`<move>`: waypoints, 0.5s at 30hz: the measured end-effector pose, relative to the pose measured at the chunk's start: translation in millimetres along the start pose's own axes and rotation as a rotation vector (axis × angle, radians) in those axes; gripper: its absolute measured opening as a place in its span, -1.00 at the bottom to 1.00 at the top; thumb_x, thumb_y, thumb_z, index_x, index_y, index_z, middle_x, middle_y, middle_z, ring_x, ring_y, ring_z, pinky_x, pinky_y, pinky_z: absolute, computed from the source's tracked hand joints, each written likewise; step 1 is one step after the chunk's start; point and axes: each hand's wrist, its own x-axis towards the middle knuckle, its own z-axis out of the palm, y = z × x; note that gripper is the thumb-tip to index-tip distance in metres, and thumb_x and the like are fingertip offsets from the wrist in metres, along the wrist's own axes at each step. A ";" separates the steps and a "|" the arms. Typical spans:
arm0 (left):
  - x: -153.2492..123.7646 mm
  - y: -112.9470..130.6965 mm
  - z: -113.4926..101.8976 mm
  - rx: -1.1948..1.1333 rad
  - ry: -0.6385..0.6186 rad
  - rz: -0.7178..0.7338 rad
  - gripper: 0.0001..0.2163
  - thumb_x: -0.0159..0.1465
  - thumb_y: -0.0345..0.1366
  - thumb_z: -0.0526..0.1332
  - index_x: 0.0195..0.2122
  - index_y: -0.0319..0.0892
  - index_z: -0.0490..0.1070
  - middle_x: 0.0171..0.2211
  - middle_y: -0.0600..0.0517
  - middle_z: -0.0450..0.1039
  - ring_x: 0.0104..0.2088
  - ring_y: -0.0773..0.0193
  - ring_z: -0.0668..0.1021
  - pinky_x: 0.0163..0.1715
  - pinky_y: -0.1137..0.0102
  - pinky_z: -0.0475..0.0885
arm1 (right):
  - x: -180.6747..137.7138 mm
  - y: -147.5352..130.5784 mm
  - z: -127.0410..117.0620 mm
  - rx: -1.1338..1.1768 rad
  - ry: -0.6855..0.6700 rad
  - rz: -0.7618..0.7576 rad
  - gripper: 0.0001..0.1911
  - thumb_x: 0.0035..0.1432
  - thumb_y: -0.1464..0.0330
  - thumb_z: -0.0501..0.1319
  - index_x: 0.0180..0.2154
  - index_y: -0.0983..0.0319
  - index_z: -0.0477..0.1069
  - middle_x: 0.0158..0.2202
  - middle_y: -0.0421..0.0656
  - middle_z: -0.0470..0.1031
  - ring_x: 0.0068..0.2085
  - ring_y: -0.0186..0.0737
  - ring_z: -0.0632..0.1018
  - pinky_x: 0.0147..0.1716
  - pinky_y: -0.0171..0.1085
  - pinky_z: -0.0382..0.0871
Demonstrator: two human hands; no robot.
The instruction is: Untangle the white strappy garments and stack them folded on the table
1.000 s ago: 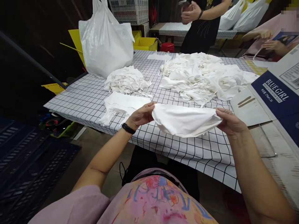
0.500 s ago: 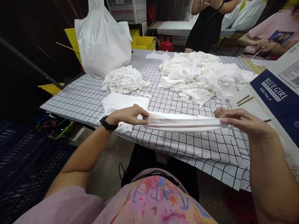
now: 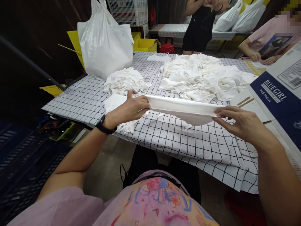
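**Desk:** What does the worker hold?

**Photographer:** A white cloth, folded into a long flat band and stretched level above the checked table, just left of the Blue Girl carton. The left hand, a black wristband behind it, has its fingers curled tight over the end farther from the carton. The right hand pinches the end beside the carton, fingers laid out straight along the top of the fabric.

**Desk:** Does the cloth touch the table?

**Photographer:** It cannot be told; a corner droops from its middle towards the checks.

**Desk:** And around it?

**Photographer:** Far left of the carton, partly under the left hand, lies a stack of folded cloths. Beyond that stack sits a small heap of white fabric, with a full white plastic bag behind it. A larger loose heap spreads nearer the carton's far end. Past the table, a person in black stands, and a person in pink sits behind the carton.
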 end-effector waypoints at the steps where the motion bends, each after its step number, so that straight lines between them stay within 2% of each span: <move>1: 0.2 -0.5 -1.3 -0.034 0.007 -0.011 -0.77 0.40 -0.26 0.12 -0.27 -0.16 0.57 -0.20 0.02 0.56 -0.02 0.14 0.54 0.29 -0.06 -0.10 | 0.7 -1.3 -1.5 0.016 0.033 0.011 -0.65 0.35 0.05 0.18 -0.25 0.15 0.56 -0.08 -0.09 0.63 -0.27 -0.14 0.60 -0.30 -0.17 0.41; 4: -0.8 -8.0 6.0 -0.188 0.040 -0.051 -0.81 0.35 -0.19 0.22 -0.22 -0.13 0.61 -0.19 0.00 0.59 -0.09 0.16 0.55 0.22 0.05 0.16 | 0.1 1.5 3.0 0.071 0.084 0.099 -0.65 0.31 0.04 0.21 -0.31 0.16 0.53 -0.24 -0.10 0.63 -0.33 -0.16 0.56 -0.42 -0.22 0.34; 7: -2.4 -22.5 31.5 -0.400 0.020 -0.089 -0.77 0.30 -0.09 0.29 -0.23 -0.12 0.62 -0.18 -0.04 0.60 -0.11 0.14 0.56 0.03 0.18 0.40 | -3.4 12.6 25.9 0.187 -0.029 0.247 -0.60 0.26 -0.02 0.21 -0.37 0.16 0.50 -0.38 -0.13 0.58 -0.35 -0.14 0.54 -0.38 -0.21 0.34; 11: -1.1 -37.4 77.7 -0.446 -0.052 -0.247 -0.78 0.28 -0.11 0.29 -0.29 -0.15 0.61 -0.20 -0.06 0.62 -0.10 0.10 0.58 -0.08 0.22 0.46 | -7.9 27.9 76.7 0.291 -0.240 0.388 -0.53 0.23 -0.08 0.17 -0.42 0.17 0.47 -0.44 -0.15 0.53 -0.40 -0.15 0.50 -0.34 -0.18 0.33; 15: 3.6 -38.3 111.0 -0.412 -0.015 -0.359 -0.85 0.23 -0.29 0.23 -0.33 -0.17 0.59 -0.23 -0.04 0.64 -0.17 0.12 0.61 -0.15 0.26 0.48 | -11.3 40.9 117.6 0.264 -0.262 0.463 -0.60 0.19 -0.02 0.16 -0.34 0.18 0.49 -0.35 -0.09 0.58 -0.36 -0.10 0.53 -0.30 -0.13 0.38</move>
